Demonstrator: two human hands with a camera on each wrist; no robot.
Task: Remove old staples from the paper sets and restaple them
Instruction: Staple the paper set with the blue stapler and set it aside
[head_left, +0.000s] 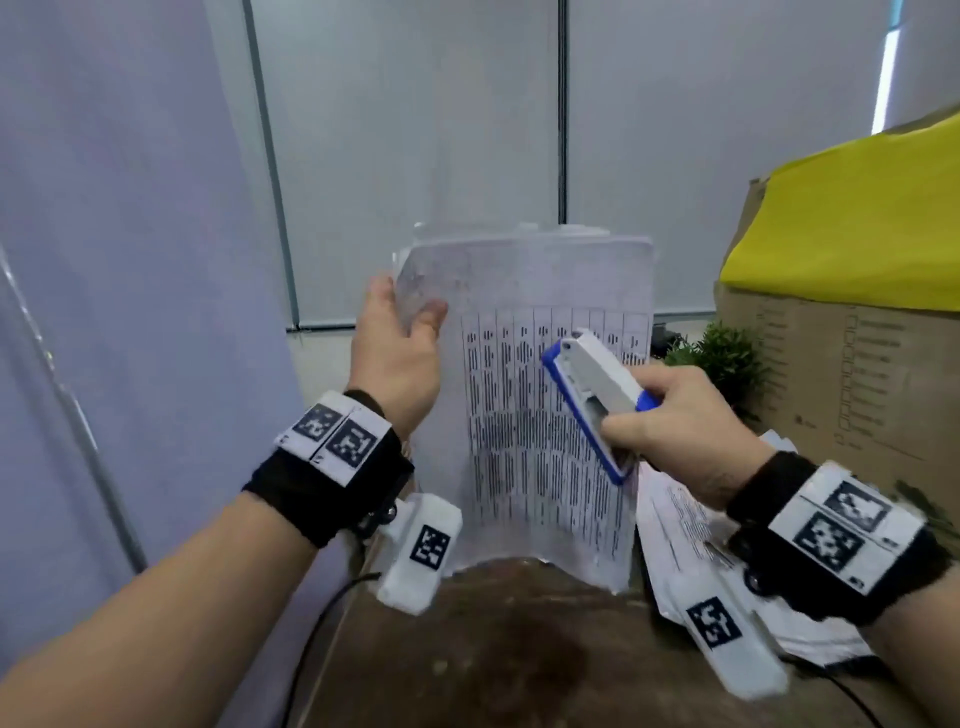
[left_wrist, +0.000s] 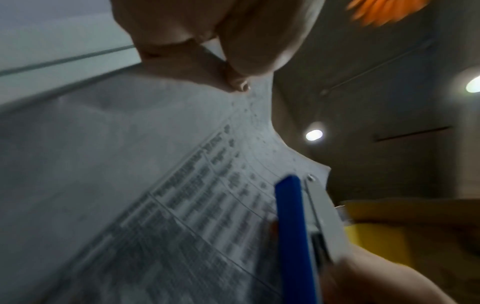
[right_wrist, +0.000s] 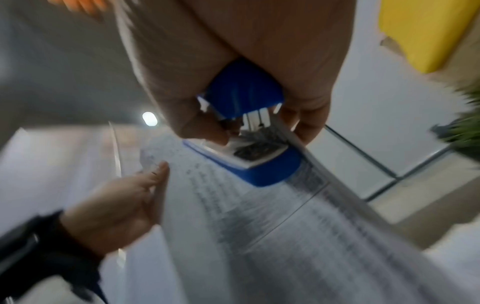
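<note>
Nearest the person, at 6 o'clock in the head view, lies the brown worktop (head_left: 498, 649), with a loose pile of printed sheets (head_left: 675, 525) at 4 o'clock under the right wrist. The bottom edge of the paper set (head_left: 540, 415) rests on the worktop and the sheets stand up from it, bowing a little.

The right hand (head_left: 685, 431), at 3 o'clock, has its grip wrapped round the back end of a blue and white stapler (head_left: 592, 395); the fingers curl about its body and the nose points up toward 11 o'clock, in front of the printed table and not over any edge. The stapler's mouth looks slightly parted, with no paper in it.

Farther up, at 10 o'clock, the left hand (head_left: 400, 353) has its grip pinching the set's top left corner, thumb on the front and fingers behind.

Judging from this, the set is being steadied for a fresh staple, which is not yet driven. Whether an old staple remains in the corner cannot be told; the pile suggests more sets wait.

Beyond, at 2 o'clock, stand a small green plant (head_left: 722, 358) and a cardboard box (head_left: 841, 364).
</note>
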